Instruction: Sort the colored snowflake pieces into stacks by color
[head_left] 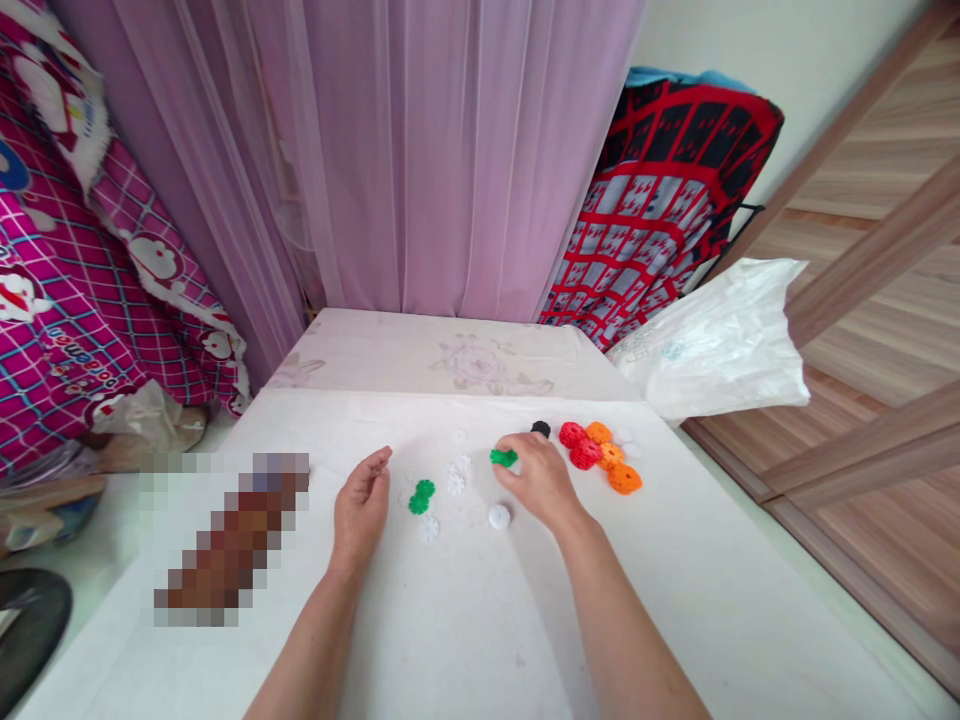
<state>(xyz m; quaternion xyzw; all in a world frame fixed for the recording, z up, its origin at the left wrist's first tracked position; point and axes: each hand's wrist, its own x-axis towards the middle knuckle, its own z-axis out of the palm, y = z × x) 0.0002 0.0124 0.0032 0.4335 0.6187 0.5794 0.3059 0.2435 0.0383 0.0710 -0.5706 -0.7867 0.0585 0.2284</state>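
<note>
Pinched between the thumb and fingers of my right hand (538, 478) is a green notched disc (503, 457), held over the white tabletop. My left hand (365, 500) rests on its edge at the left, fingers extended and nothing in it. Just right of it lie joined or overlapping green discs (421, 497). White and clear notched discs (456, 477) are scattered between the hands, with another white disc (430, 529) nearer to me. A round white piece (499, 516) sits below my right hand. Beyond that hand a black piece (540, 429) shows partly.
Red discs (583, 448) and orange discs (624, 479) are grouped on the right of the white table (465, 640). A white plastic bag (724, 335) hangs at the table's right edge. A pixelated reddish-brown patch (236, 535) covers something at the left. Purple curtains (450, 150) stand behind.
</note>
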